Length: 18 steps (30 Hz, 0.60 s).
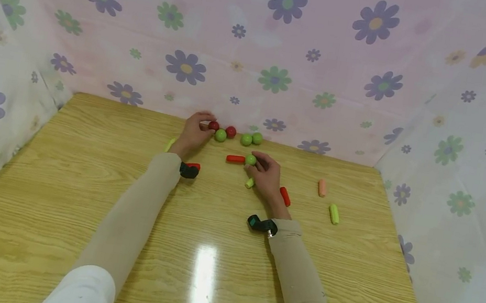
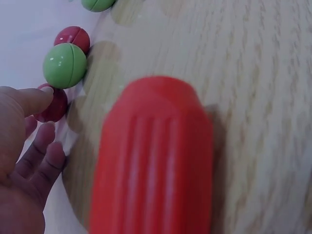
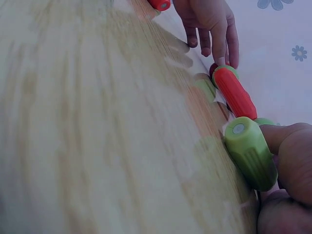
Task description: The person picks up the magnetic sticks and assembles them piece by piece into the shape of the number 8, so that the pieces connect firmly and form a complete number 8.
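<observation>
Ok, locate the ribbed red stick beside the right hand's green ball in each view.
Head: ribbed red stick near centre, left of the green ball.
Left wrist: absent; the close-up red stick is another.
Right wrist: right of centre, below the left hand.
Shared landmark: left hand.

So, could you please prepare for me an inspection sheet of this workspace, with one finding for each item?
Surface: wood-grain table, with a bright reflection toward the front.
Job's things: two red balls and four green balls, most by the back edge.
Clutter: red rods, yellow-green rods and a pale orange rod, scattered.
Hands: left hand holds one of the red balls with its fingers; right hand pinches one of the green balls.
Cables: nothing seen.
Surroundings: flowered backdrop behind and at both sides.
</observation>
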### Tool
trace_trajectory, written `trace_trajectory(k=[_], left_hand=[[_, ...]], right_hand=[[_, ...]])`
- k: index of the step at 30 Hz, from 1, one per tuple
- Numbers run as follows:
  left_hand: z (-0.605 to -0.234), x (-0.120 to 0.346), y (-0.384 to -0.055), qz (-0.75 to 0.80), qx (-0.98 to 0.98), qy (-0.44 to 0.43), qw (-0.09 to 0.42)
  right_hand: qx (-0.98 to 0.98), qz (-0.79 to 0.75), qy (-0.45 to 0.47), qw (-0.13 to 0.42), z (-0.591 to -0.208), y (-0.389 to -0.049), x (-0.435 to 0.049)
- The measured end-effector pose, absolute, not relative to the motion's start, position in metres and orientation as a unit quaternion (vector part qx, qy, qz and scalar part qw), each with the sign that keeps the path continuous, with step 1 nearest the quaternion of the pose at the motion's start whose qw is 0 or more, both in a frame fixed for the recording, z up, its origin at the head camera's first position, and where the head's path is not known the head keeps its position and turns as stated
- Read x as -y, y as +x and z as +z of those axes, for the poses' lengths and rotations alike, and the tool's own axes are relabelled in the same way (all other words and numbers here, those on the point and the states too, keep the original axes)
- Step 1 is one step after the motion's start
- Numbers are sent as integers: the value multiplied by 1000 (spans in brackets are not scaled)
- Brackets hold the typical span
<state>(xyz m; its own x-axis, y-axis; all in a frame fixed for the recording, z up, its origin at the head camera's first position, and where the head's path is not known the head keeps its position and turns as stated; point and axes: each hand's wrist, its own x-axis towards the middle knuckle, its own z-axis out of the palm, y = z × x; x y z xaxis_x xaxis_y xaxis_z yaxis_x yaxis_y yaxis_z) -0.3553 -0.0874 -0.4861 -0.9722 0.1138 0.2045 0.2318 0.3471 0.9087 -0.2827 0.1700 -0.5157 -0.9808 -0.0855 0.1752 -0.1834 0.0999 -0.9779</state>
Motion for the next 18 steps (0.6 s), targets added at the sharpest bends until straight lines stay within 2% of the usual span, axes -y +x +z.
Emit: trace_trajectory(k=[14,18], left_hand=[[-495,88,-360,-578,813,-50,56],[-498,91,-356,-593,802,-23,66]], right_hand=[[723,683,105,20,-496,-272,-169],[728,677,101,28,-502,-275,-169]])
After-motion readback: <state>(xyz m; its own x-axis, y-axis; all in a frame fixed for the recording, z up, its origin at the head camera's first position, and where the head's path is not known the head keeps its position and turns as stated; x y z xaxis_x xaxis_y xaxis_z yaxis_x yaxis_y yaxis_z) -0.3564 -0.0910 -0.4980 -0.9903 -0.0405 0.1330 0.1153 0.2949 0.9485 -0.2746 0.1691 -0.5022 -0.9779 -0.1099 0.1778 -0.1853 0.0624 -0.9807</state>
